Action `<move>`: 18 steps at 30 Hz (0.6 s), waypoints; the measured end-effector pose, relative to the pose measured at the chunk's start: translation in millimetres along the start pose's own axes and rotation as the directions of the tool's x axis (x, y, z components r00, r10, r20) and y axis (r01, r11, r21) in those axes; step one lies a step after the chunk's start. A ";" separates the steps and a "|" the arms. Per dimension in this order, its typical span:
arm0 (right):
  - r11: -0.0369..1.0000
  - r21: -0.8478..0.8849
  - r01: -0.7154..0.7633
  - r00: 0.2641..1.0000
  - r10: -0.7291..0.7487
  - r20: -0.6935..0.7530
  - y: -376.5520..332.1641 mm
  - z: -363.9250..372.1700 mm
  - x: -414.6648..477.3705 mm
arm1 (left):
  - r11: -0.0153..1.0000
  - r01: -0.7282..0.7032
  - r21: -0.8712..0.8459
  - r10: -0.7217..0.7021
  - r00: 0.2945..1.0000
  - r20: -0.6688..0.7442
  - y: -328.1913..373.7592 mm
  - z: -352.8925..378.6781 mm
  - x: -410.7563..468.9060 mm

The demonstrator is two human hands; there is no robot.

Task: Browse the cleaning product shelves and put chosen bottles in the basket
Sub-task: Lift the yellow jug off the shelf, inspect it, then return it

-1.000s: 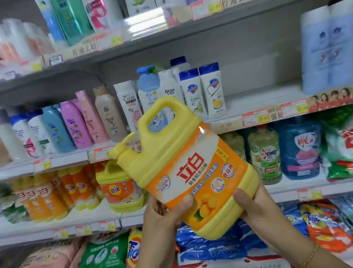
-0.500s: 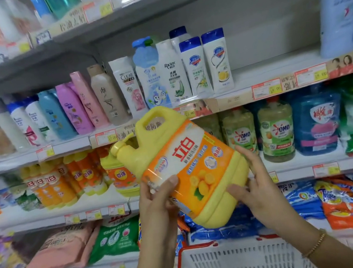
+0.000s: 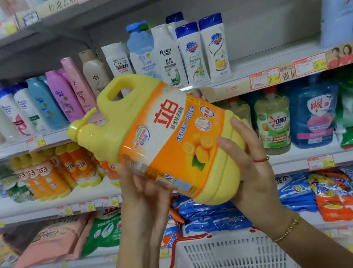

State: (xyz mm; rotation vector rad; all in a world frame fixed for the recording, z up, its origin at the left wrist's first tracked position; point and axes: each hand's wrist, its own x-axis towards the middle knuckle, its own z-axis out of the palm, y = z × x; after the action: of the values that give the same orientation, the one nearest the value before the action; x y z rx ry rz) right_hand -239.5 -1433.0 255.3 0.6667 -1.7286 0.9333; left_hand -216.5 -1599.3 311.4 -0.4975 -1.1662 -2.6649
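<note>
Left hand [image 3: 144,193] grips yellow jug [image 3: 157,137]; right hand [image 3: 248,168] cups base.

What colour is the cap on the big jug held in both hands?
Yellow: the cap matches the jug body, clearest in the head view.

- The basket [image 3: 226,258] stands open at the near edge, with free air between it and the jug [image 3: 160,141] above.
- The tilted jug, the left hand [image 3: 143,195] and the right hand [image 3: 250,168] block the middle shelves.
- Right of the white bottles [image 3: 204,52], the shelf [image 3: 274,56] is bare.
- Left, the bottles stand packed.
</note>
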 end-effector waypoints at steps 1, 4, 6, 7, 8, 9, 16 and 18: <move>0.998 0.045 -0.037 0.999 0.037 0.001 -2.7 -1.2 0.9 | 1.000 -0.005 -0.025 0.006 1.000 0.014 -1.1 1.1 1.0; 0.949 0.227 -0.220 0.975 0.214 0.053 -12.0 -3.0 -0.3 | 0.999 -0.003 -0.052 0.002 1.000 -0.006 -10.4 0.7 5.8; 0.847 0.358 -0.392 0.920 0.357 0.163 -17.4 -3.1 -1.2 | 1.000 -0.007 0.001 0.007 0.999 -0.039 -17.6 -3.5 8.2; 0.783 0.408 -0.469 0.883 0.410 0.228 -18.8 -3.3 -0.6 | 0.999 0.007 0.034 -0.004 0.998 -0.065 -19.1 -5.6 8.7; 0.715 0.457 -0.529 0.849 0.447 0.283 -18.0 -3.9 0.0 | 0.997 0.030 0.065 -0.023 0.995 -0.093 -18.4 -6.4 9.0; 0.629 0.519 -0.579 0.814 0.481 0.326 -16.5 -4.7 1.8 | 0.995 0.045 0.094 -0.034 0.993 -0.114 -17.6 -8.2 9.0; 0.088 0.716 -0.693 0.649 0.510 0.565 -3.3 -9.2 1.7 | 0.971 0.140 0.193 -0.150 0.988 0.039 -10.7 -21.1 11.4; -0.069 0.695 -0.716 0.582 0.491 0.648 -7.6 -7.2 -0.3 | 0.967 0.154 0.201 -0.173 0.982 0.078 -6.6 -22.0 9.9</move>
State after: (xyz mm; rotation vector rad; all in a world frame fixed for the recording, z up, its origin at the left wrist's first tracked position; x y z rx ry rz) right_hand -229.7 -1431.1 258.3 0.6484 -1.4156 2.8650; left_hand -232.7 -1611.5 296.7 -0.5190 -1.5404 -2.6470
